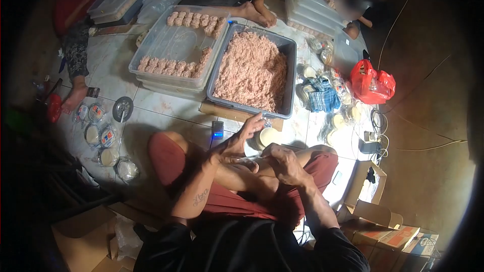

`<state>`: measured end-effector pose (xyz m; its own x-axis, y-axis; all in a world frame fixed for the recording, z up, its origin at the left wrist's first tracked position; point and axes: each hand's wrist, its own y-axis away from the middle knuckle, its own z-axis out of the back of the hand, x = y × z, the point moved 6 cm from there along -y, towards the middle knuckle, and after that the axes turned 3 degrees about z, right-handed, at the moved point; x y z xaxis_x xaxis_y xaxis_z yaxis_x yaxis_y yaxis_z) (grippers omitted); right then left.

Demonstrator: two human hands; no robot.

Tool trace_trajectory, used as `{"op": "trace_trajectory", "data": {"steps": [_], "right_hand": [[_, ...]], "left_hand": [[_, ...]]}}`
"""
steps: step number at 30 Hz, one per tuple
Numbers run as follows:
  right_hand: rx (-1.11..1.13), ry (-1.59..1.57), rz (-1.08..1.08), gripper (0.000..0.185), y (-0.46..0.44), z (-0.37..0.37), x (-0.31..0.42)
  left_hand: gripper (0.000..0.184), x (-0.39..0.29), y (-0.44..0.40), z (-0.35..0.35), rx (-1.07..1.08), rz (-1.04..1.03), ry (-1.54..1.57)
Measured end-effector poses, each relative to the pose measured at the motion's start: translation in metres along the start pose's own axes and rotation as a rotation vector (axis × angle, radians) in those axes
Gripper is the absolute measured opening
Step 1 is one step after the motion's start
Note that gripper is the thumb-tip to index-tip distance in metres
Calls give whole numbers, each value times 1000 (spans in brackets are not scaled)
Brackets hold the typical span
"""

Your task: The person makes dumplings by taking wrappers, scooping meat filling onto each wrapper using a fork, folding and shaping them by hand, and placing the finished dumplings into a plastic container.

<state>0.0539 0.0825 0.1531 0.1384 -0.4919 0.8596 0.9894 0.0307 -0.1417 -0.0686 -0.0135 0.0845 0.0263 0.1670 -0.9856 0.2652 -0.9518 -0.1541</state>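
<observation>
My left hand is raised over my crossed legs, its fingers stretched out and apart, with nothing plainly in it. My right hand is beside it with the fingers curled in; what they hold, if anything, is hidden. Just beyond both hands sits a stack of pale round wrappers. Farther forward stands a grey tub with pinkish minced filling heaped inside. To its left, a clear plastic box carries rows of shaped filled dumplings along two sides.
A small device with a blue light lies near my left knee. Packs of wrappers lie at left. On the right are a checked cloth, a red plastic bag, cables and cardboard boxes. Other people sit around the far side.
</observation>
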Motion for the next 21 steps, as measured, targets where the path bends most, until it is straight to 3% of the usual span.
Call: {"op": "trace_trajectory", "data": {"steps": [2, 4, 6, 8, 10, 11, 12, 14, 15, 16, 18, 20, 21], "right_hand": [[-27, 147, 148, 16, -2, -5, -2], [-137, 256, 180, 21, -9, -3, -7], [-393, 147, 79, 22, -25, 26, -12], [-466, 269, 99, 19, -53, 51, -2], [-360, 429, -8, 14, -95, 62, 0], [-282, 617, 76, 11, -117, 61, -4], [-203, 804, 160, 10, -138, 55, -14], [-54, 1000, 95, 15, -177, 43, -39], [-6, 1075, 50, 17, -196, 37, -53], [96, 1181, 10, 16, -213, 30, -96], [176, 1255, 19, 16, -229, 15, -72], [-262, 1376, 716, 15, -214, -12, -59], [165, 1311, 416, 12, -230, -27, -86]], "left_hand": [[163, 14, 0, -8, 61, 47, 175], [155, 17, 1, -16, 0, -46, 200], [136, 25, -5, -15, -139, -19, -56], [81, 18, -6, -27, -354, -72, -472], [72, 32, -7, -41, -229, -141, -846], [72, 49, -11, -52, -224, -275, -1000], [69, 44, -14, -62, -229, -165, -1129], [72, 78, -22, -71, -248, -107, -1408], [49, 70, -21, -69, -207, -85, -1419], [49, 72, -23, -66, -216, -94, -1424], [24, 80, -24, -61, -214, -93, -1322], [15, 69, -21, -58, -295, -145, -1286], [15, 70, -23, -57, -239, -101, -1271]]}}
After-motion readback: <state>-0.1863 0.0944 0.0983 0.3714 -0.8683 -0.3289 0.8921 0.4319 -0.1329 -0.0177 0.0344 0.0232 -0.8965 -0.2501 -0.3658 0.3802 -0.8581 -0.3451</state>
